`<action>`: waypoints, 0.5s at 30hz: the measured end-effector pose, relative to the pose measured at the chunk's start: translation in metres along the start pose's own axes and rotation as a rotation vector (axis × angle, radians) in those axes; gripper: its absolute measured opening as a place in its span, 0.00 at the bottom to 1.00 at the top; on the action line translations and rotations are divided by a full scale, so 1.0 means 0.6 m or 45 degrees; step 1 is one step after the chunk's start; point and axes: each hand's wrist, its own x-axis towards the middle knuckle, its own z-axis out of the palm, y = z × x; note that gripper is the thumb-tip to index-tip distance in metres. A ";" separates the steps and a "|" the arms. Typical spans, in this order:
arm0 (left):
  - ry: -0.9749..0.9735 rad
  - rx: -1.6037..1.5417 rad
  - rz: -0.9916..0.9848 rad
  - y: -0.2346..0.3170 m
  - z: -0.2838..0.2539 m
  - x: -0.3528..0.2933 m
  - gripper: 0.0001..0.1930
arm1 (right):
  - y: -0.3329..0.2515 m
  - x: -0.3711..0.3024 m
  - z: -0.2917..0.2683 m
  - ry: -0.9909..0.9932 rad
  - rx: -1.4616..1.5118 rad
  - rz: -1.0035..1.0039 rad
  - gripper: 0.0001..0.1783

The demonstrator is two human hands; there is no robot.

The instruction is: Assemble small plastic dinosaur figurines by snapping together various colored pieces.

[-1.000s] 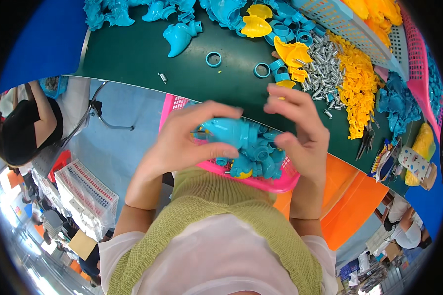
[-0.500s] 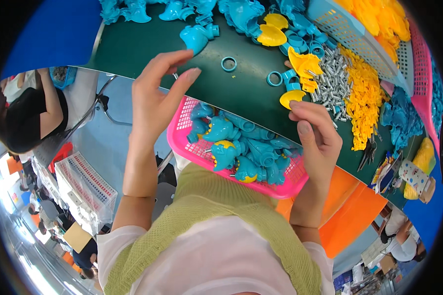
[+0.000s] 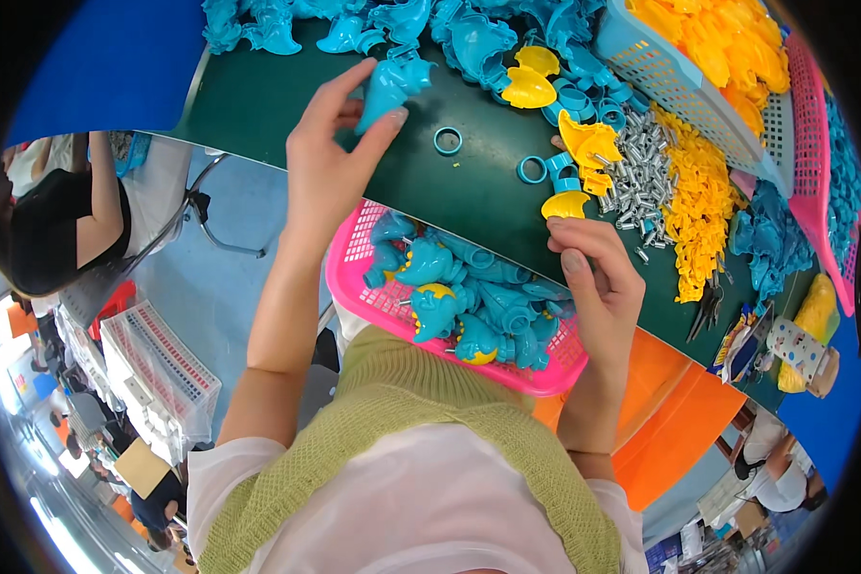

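Note:
Between the thumb and fingers of my left hand (image 3: pixel 330 163) is a glossy blue curved plastic shell part (image 3: pixel 392 86), raised at the far side of the green table. My right hand (image 3: pixel 603 277) is half curled at the table's near edge, thumb apart from the fingers. Its fingertips reach the near edge of a yellow curved piece (image 3: pixel 565 204), and I see nothing between finger and thumb. Beside that piece lie a blue ring (image 3: pixel 532 169) and a blue collar part (image 3: pixel 562 172). Another blue ring (image 3: pixel 447 141) lies alone between my hands.
A pink basket (image 3: pixel 354 277) of blue-and-yellow assembled figures rests at my lap. Blue shells (image 3: pixel 469 43) line the far side. Metal pins (image 3: pixel 641 172), small yellow parts (image 3: pixel 703 210), pliers (image 3: pixel 708 308) and a blue basket (image 3: pixel 694 81) of yellow parts stand right.
My left hand has moved up and right and closed on the blue shell part, which was lying on the table. My right hand has shifted slightly left, nearer the yellow piece.

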 end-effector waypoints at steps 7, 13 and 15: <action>-0.248 -1.210 -0.594 0.057 0.001 -0.043 0.21 | -0.010 0.025 0.018 -0.054 -0.105 -0.063 0.08; -0.226 -1.288 -0.701 0.066 -0.001 -0.060 0.18 | -0.005 0.023 -0.013 0.158 -0.321 -0.145 0.07; -0.228 -1.278 -0.704 0.071 0.001 -0.068 0.16 | 0.001 0.014 -0.035 0.252 -0.434 -0.102 0.07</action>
